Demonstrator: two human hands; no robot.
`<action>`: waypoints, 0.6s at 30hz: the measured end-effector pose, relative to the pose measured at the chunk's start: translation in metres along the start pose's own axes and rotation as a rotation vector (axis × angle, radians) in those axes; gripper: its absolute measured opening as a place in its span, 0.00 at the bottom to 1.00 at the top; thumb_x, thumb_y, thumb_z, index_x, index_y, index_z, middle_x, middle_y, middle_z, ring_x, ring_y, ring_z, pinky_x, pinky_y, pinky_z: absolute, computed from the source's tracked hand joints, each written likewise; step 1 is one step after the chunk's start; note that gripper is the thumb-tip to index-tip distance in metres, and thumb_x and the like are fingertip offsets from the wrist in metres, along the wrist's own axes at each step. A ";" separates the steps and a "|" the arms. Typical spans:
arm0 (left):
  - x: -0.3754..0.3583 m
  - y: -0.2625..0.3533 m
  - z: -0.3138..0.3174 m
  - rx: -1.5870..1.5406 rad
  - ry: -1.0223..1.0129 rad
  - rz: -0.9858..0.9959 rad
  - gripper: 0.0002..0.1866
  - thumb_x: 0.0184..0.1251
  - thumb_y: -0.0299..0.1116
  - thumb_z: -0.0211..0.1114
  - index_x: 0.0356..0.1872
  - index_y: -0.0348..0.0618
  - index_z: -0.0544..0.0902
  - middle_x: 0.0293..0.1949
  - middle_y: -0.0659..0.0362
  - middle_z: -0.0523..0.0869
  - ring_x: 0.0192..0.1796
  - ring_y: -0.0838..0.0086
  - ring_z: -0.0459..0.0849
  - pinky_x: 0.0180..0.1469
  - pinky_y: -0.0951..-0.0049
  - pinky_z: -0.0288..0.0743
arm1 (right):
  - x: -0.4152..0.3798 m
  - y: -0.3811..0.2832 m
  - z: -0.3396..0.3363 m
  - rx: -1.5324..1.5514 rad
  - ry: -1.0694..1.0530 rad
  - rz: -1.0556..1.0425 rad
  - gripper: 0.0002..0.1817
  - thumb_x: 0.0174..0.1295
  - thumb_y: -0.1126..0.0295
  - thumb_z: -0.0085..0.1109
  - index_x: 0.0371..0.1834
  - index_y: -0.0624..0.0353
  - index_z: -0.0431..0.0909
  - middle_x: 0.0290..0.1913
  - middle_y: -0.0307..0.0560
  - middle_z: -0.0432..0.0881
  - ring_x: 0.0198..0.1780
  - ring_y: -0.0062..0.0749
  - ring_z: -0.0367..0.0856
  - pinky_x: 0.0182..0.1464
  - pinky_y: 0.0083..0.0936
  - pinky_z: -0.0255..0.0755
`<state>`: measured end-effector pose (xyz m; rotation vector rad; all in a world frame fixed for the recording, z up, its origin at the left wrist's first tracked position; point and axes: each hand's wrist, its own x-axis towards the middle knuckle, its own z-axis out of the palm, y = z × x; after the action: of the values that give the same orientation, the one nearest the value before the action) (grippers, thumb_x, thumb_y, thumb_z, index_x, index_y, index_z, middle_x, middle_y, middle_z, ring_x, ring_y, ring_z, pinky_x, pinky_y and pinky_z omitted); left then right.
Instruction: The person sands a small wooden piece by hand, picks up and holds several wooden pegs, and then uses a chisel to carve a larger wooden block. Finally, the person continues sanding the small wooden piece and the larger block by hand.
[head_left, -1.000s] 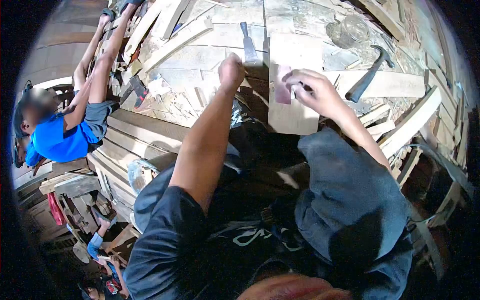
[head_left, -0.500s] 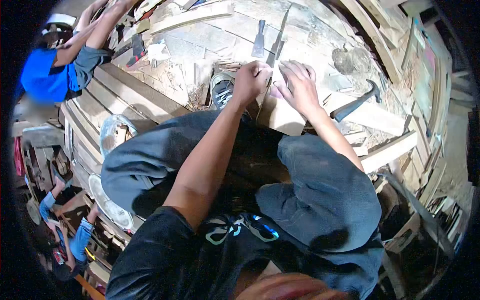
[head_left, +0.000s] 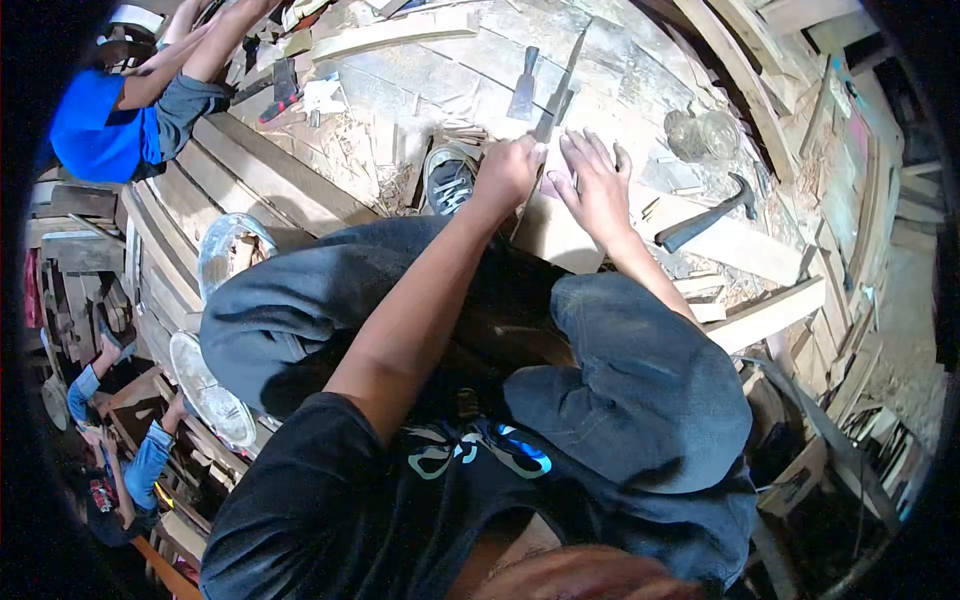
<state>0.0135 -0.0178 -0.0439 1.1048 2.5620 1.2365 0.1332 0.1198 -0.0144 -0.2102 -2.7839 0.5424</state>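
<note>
Head | board (head_left: 552,235) long axis runs away from person | both hands (head_left: 598,185) on far end

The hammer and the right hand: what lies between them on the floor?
In the head view, only bare pale plank and sawdust lie between the hammer and the right hand.

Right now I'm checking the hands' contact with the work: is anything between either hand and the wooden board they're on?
Nothing visible is. The right hand lies flat on the wooden board, fingers spread; the left hand is closed at the board's edge. The hammer and chisel lie apart.
</note>
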 end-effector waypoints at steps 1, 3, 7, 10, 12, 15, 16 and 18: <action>0.001 0.001 0.000 -0.045 0.009 -0.023 0.13 0.70 0.36 0.59 0.30 0.36 0.81 0.24 0.41 0.82 0.32 0.44 0.83 0.38 0.49 0.75 | 0.001 0.000 0.000 -0.006 -0.001 0.003 0.30 0.61 0.59 0.65 0.67 0.57 0.74 0.70 0.48 0.74 0.75 0.46 0.65 0.74 0.56 0.48; -0.002 0.005 -0.001 -0.136 0.022 -0.070 0.12 0.68 0.34 0.60 0.29 0.36 0.82 0.24 0.42 0.82 0.32 0.44 0.83 0.39 0.50 0.75 | 0.001 -0.001 0.001 -0.010 -0.004 0.008 0.30 0.61 0.59 0.65 0.67 0.57 0.74 0.70 0.48 0.74 0.75 0.45 0.65 0.74 0.56 0.48; 0.000 0.015 0.000 -0.195 0.101 -0.074 0.08 0.65 0.31 0.62 0.32 0.36 0.84 0.28 0.43 0.84 0.35 0.45 0.84 0.40 0.53 0.76 | 0.002 -0.002 0.000 -0.021 0.007 0.005 0.29 0.61 0.59 0.66 0.66 0.57 0.75 0.70 0.47 0.74 0.75 0.44 0.65 0.74 0.55 0.48; -0.007 0.015 0.002 -0.216 0.113 -0.061 0.08 0.65 0.30 0.62 0.33 0.35 0.84 0.31 0.42 0.84 0.37 0.45 0.84 0.41 0.54 0.76 | 0.003 -0.003 -0.002 -0.048 0.000 -0.002 0.29 0.61 0.58 0.66 0.65 0.57 0.76 0.70 0.46 0.74 0.75 0.44 0.65 0.74 0.54 0.48; -0.013 0.017 -0.002 -0.195 0.129 -0.021 0.10 0.65 0.31 0.62 0.32 0.34 0.83 0.30 0.41 0.84 0.36 0.44 0.83 0.41 0.54 0.76 | 0.002 -0.004 -0.003 -0.042 0.007 0.011 0.29 0.62 0.58 0.66 0.65 0.57 0.77 0.70 0.46 0.75 0.75 0.44 0.65 0.74 0.54 0.48; -0.013 0.011 0.002 -0.163 0.115 -0.058 0.10 0.67 0.33 0.61 0.34 0.35 0.84 0.31 0.40 0.84 0.38 0.43 0.83 0.42 0.52 0.76 | 0.002 -0.003 -0.001 -0.043 0.022 0.007 0.28 0.62 0.58 0.65 0.65 0.56 0.77 0.69 0.46 0.75 0.75 0.44 0.65 0.74 0.54 0.48; -0.011 0.012 0.001 -0.147 0.126 -0.049 0.10 0.67 0.33 0.61 0.34 0.36 0.84 0.31 0.40 0.84 0.38 0.43 0.83 0.43 0.52 0.76 | 0.002 -0.003 0.000 -0.044 0.026 0.005 0.28 0.62 0.57 0.65 0.65 0.56 0.77 0.69 0.46 0.75 0.74 0.44 0.65 0.74 0.54 0.48; -0.001 0.011 0.001 -0.106 0.076 -0.058 0.10 0.68 0.34 0.60 0.34 0.36 0.84 0.31 0.40 0.84 0.39 0.43 0.83 0.43 0.52 0.76 | 0.003 -0.004 -0.001 -0.061 0.008 0.012 0.28 0.62 0.57 0.65 0.65 0.56 0.77 0.69 0.45 0.75 0.74 0.44 0.65 0.74 0.54 0.48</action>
<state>0.0208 -0.0135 -0.0371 0.9749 2.5288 1.4075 0.1308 0.1171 -0.0111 -0.2425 -2.7955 0.4593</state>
